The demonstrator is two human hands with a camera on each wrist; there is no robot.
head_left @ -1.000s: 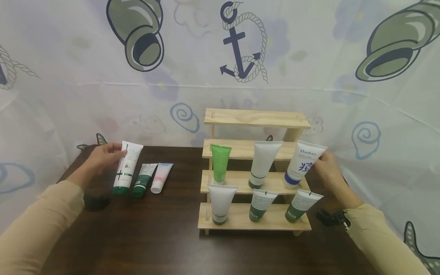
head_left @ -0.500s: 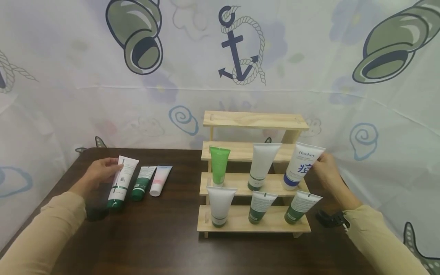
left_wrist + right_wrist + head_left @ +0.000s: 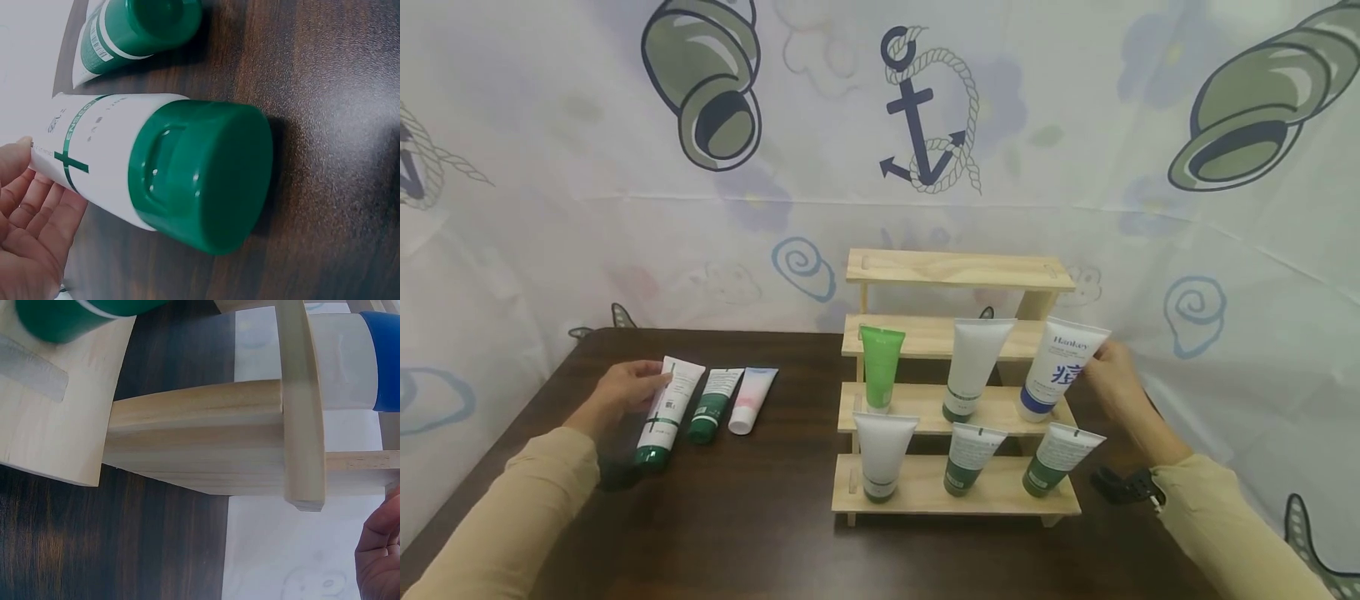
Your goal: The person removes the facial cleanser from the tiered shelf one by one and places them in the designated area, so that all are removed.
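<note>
My left hand (image 3: 620, 393) holds a white squeeze tube with a green cap (image 3: 664, 419) by its tail end. In the left wrist view, the thumb lies on top of this tube (image 3: 100, 147) and the fingers are beneath. A smaller green and white tube (image 3: 715, 406) and a pink and white tube (image 3: 752, 400) lie beside it. My right hand (image 3: 1115, 375) is at the wooden rack's (image 3: 962, 498) right side, behind the blue-and-white Hankey tube (image 3: 1060, 369). Its fingertips are hidden, and in the right wrist view the hand (image 3: 381, 550) is cut off by the frame edge.
On the rack's second tier stand a green tube (image 3: 881, 367) and a white tube (image 3: 976, 367). The lowest tier bears a white tube (image 3: 882, 454) and two green and white tubes (image 3: 972, 457). A patterned cloth (image 3: 820, 167) hangs behind the dark table (image 3: 737, 533).
The left hand has lowered the white tube with the green cap toward me onto the table. My right hand has stayed at the rack's side. The head view has tilted up slightly.
</note>
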